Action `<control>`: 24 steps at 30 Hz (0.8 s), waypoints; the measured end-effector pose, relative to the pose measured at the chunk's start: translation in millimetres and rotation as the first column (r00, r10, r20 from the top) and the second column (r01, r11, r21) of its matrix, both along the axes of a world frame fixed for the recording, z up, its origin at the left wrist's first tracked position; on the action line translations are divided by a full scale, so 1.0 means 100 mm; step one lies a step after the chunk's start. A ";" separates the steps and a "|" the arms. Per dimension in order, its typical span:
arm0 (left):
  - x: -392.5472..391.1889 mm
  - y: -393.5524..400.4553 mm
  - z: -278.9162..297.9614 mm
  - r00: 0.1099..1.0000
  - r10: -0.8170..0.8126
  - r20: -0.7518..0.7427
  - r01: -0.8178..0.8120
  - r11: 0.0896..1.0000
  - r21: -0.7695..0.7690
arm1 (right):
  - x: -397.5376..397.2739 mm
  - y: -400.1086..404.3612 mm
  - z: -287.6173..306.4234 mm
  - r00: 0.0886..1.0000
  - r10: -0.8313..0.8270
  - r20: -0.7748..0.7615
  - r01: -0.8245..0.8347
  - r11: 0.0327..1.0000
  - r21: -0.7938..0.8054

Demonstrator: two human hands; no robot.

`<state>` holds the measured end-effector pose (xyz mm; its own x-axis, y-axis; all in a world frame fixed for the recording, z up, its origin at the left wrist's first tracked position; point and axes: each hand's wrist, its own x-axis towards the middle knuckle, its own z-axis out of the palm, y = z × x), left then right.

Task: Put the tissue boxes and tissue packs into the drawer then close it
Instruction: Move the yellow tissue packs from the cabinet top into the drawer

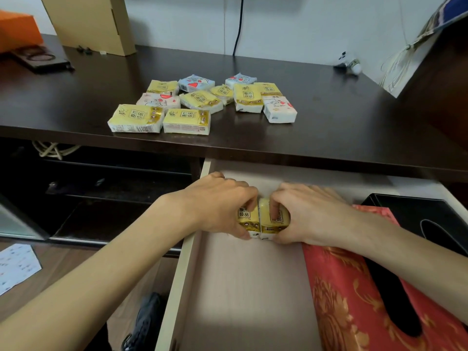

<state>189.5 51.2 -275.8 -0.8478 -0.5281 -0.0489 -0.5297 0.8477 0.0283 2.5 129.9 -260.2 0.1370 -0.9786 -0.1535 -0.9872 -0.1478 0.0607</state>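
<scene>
Head camera looks down over a dark tabletop that spans the whole upper scene, with a pale drawer pulled open beneath its front edge. Along the right side of the drawer lies a red tissue box patterned in gold, its dark oval slot facing up, and behind it in the far right corner sits a black tissue box. On the tabletop, a loose cluster of tissue packs lies near the front edge (mostly yellow, a few white ones with red and blue print), some touching and some overlapping. A tan cardboard box stands upright at the back left against the wall, beside an orange box at the left edge. Down in the drawer, toward its back left, both hands meet over two small packs held side by side and touching. The left hand curls over and grips the left yellow pack, thumb at its near edge and fingers over its top. The right hand pinches the right yellow pack the same way, fingers bent on top and thumb below. Whether the packs already rest on the drawer floor cannot be told.
</scene>
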 end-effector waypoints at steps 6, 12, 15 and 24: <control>0.01 0.03 0.00 0.998 0.003 -0.056 -0.004 1.000 -0.006 | 0.00 0.01 0.02 1.000 0.006 -0.002 -0.006 1.000 0.021; 0.02 0.07 0.08 0.973 0.071 -0.221 -0.063 0.997 0.043 | 0.00 0.03 0.21 0.990 -0.039 0.137 0.023 0.993 0.112; 0.14 0.08 0.30 0.929 0.126 -0.349 -0.077 0.986 0.149 | 0.03 0.03 0.36 0.966 -0.063 0.252 0.068 0.998 -0.009; 1.06 -0.29 0.99 0.491 0.398 -0.774 -0.487 0.863 0.135 | 0.32 -0.49 0.71 0.725 0.129 0.676 0.043 0.972 -0.232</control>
